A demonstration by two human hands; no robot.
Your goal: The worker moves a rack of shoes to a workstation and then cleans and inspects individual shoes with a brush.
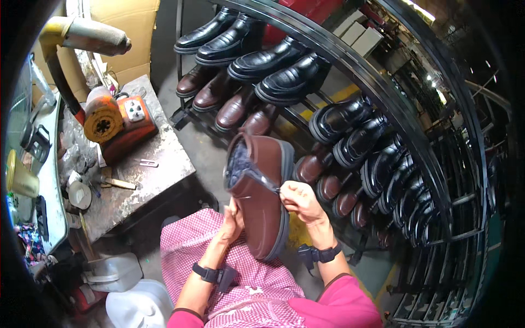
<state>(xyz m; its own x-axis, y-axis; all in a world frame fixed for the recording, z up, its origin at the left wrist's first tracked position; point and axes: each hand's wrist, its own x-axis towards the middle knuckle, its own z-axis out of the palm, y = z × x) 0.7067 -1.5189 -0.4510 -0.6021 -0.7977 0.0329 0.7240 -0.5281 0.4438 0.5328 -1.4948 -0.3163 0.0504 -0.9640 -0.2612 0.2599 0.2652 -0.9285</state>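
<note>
A brown leather shoe with a grey sole and a dark fluffy lining is held up before me, toe toward me and opening away. My left hand grips it from its left side, fingers partly hidden behind the shoe. From the opening a dark, shiny strip runs across the upper to the right. The fingertips of my right hand are pinched on the strip's end, by the sole edge. Whether the strip is a zip, a pull or a lining flap, I cannot tell.
A black rack at the right carries rows of black shoes and brown shoes. On the left, a worn workbench bears an orange machine and a wooden-handled tool. White plastic jugs stand at the lower left.
</note>
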